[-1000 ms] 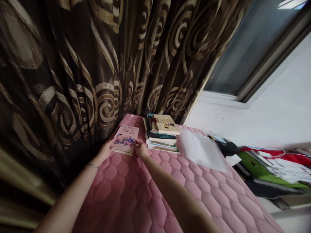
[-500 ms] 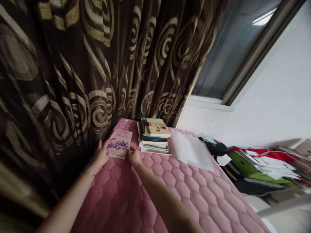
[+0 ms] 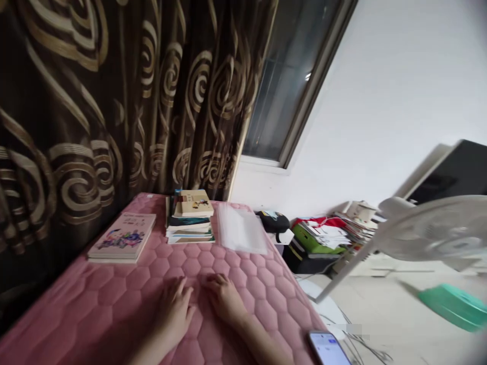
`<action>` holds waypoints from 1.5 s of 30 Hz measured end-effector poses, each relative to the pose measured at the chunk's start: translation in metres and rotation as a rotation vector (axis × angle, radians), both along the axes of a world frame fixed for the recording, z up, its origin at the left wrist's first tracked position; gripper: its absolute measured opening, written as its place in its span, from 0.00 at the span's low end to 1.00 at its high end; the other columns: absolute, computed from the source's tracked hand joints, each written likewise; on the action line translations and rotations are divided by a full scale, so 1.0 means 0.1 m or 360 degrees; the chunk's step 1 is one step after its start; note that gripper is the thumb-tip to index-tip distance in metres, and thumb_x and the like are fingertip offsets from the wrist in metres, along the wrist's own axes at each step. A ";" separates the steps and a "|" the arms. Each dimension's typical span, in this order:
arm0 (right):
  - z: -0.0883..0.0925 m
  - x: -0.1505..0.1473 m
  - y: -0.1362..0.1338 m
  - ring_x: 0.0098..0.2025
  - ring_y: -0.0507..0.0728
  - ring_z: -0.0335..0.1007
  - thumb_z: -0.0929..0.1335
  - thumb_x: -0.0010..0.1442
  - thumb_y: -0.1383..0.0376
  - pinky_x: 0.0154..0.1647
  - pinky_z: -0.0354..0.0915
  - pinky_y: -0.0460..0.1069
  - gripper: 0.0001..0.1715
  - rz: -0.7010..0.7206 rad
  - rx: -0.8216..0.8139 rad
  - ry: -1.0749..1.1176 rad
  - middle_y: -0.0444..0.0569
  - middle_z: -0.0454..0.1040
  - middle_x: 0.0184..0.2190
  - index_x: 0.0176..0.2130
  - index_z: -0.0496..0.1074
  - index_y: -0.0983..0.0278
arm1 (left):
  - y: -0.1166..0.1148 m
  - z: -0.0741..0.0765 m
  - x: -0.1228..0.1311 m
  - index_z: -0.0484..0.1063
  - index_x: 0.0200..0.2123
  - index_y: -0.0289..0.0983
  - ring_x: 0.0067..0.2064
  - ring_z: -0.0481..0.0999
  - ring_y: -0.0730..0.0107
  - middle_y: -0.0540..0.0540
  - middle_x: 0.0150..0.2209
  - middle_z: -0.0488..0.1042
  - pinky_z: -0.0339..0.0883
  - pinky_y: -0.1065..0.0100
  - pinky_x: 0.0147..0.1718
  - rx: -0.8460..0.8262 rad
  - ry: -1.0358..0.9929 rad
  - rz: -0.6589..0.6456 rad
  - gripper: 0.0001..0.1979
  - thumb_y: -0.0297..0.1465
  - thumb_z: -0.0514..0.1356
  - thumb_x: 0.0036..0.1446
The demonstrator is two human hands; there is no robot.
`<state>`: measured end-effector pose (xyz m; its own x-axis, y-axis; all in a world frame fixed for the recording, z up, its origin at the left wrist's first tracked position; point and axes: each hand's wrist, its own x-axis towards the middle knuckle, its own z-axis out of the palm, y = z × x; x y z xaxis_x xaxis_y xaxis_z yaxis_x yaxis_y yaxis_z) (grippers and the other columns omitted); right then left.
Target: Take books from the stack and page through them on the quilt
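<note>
My left hand (image 3: 176, 308) and my right hand (image 3: 225, 298) rest side by side on the pink quilted mattress (image 3: 125, 309), fingers loosely apart and nothing in them. Beyond the left hand, pink-covered books (image 3: 125, 237) with cartoon figures on the top cover lie in a low stack by the curtain. Farther back stands a taller, uneven pile of books (image 3: 190, 223), topped by a thick cream book (image 3: 195, 203). To its right is a flat stack of translucent plastic sheets (image 3: 243, 230). Neither hand touches the books or sheets.
A patterned brown curtain (image 3: 87, 167) hangs along the left edge. At the right, a phone (image 3: 327, 349) lies at the mattress edge, and a white fan (image 3: 429, 230) stands beyond it. A black bag (image 3: 274, 221) and a green basin (image 3: 454, 304) are farther off.
Both hands have left the pink-covered books and come back toward me onto the mattress. The view has swung right, bringing the fan and phone into sight.
</note>
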<state>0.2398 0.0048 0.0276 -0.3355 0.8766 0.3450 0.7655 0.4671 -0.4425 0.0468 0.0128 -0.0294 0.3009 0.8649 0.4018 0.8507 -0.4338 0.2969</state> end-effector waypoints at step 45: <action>0.55 0.93 0.91 0.60 0.60 0.61 0.54 0.65 0.68 0.60 0.58 0.57 0.25 -0.1107 0.0547 0.0222 0.59 0.68 0.57 0.55 0.68 0.71 | -0.04 0.37 -0.09 0.73 0.43 0.44 0.50 0.72 0.57 0.45 0.50 0.73 0.67 0.54 0.47 0.0006 -0.0139 -0.0142 0.11 0.35 0.55 0.58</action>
